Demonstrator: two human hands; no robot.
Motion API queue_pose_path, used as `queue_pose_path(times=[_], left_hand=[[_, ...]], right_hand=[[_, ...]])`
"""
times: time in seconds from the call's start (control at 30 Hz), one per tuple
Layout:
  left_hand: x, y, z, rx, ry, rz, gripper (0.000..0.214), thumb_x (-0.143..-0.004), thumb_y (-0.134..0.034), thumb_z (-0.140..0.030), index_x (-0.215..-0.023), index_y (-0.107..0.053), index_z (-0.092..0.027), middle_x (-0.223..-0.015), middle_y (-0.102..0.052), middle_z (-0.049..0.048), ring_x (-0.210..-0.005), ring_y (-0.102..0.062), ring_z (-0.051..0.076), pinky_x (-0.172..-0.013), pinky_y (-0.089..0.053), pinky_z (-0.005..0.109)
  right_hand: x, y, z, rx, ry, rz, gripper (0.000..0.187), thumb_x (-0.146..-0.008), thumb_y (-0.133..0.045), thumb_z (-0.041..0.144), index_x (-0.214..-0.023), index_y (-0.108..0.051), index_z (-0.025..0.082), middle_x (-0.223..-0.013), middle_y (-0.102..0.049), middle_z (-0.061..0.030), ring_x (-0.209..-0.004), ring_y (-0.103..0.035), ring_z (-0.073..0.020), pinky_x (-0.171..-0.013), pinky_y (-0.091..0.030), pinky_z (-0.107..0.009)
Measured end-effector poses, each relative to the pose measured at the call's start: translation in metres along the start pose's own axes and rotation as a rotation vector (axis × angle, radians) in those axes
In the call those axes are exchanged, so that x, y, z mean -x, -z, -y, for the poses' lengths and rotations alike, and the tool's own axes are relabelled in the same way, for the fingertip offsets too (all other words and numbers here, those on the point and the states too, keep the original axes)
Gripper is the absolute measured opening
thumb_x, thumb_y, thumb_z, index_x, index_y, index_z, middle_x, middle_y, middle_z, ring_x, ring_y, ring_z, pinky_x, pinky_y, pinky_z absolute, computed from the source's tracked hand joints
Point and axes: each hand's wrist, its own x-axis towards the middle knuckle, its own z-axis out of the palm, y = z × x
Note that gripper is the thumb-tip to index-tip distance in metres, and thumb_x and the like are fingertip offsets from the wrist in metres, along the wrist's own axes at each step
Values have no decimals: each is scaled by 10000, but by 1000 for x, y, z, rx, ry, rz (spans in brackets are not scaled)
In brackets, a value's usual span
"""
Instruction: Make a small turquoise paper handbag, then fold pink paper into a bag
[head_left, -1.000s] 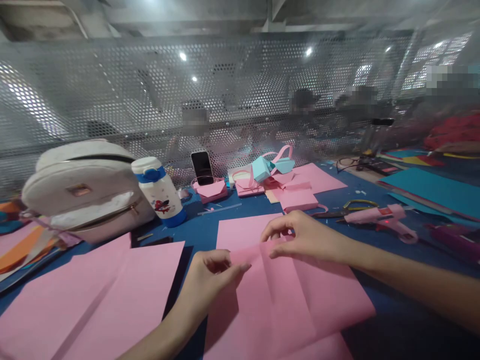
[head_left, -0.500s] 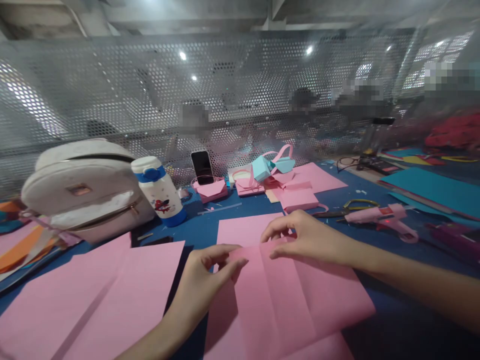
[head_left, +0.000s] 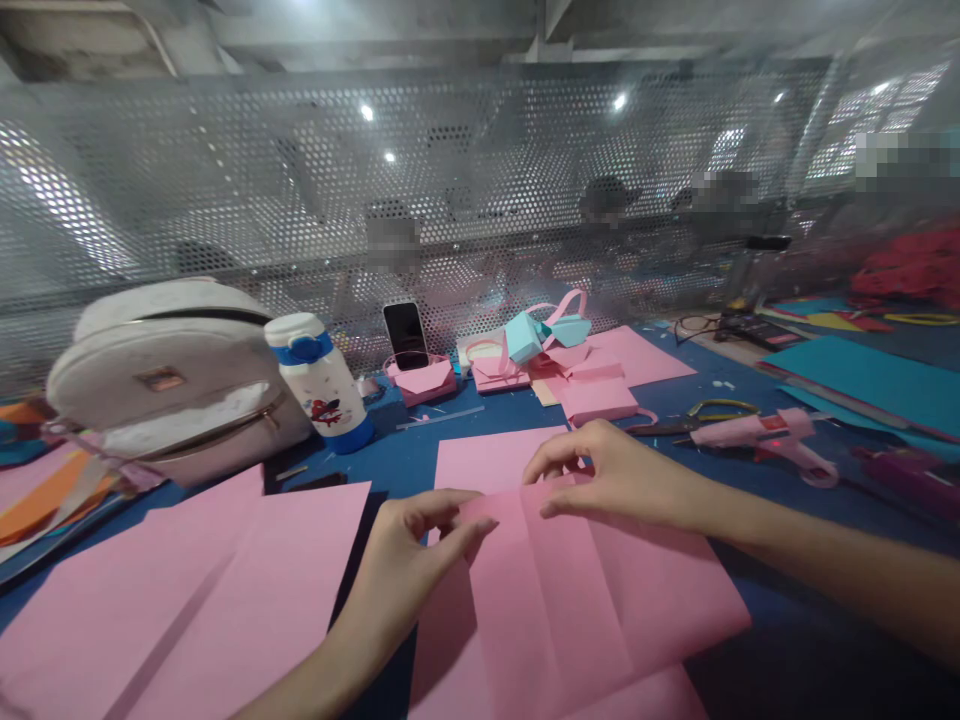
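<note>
A creased pink sheet of paper [head_left: 570,600] is held up at its far edge between my two hands. My left hand [head_left: 409,555] pinches its left corner, thumb in front and fingers behind. Further right along the same edge, my right hand [head_left: 607,475] grips the paper between thumb and curled fingers. Long parallel creases run down the sheet toward me. Beneath it lies another pink sheet [head_left: 480,455], flat on the blue table. More folded pink paper [head_left: 285,560] lies left of my left hand.
A white backpack [head_left: 172,390] and a white-and-blue bottle [head_left: 322,385] stand at the back left. A phone [head_left: 405,333] leans behind small pink paper bags [head_left: 424,382]. To the right are a pink glue gun [head_left: 772,440], scissors [head_left: 675,425] and blue paper [head_left: 870,385]. A perforated metal screen [head_left: 480,200] rises behind.
</note>
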Motion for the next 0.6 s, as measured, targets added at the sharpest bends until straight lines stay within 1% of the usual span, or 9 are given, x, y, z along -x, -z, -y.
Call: queue_pose_path(times=[0.27,0.5,0.6], left_hand=[[1,0,1,21,9,9,220,-807,-685,-384,-728,-745,-188,-550,-578,-20,-588,-522,141,-584,-399,231],[0,-1,1,17,10,14,247,-811,-685,-400,-702,-744,-186,-555,-578,-18,-594,-515,137,-592,-393,227],[0,-1,1,18,6,14,233,-811,-688,-393,-724,-753,-187,-557,-580,-20,-594,-517,133,-595,-393,223]], right_hand=[[0,0,1,11,-12,-2,170,-698,-746,181,-864,-766,214,-890,-750,-8,-843,-628,-193,-704,-429,-286],[0,0,0,10,-3,14,169,-709,-731,179,-870,-766,218,-910,-756,-5,-842,-632,-194,-718,-428,-295],[0,0,0,13,3,11,171,-711,-727,183,-873,-767,217,-913,-757,-8,-844,-635,-196,-717,-430,-293]])
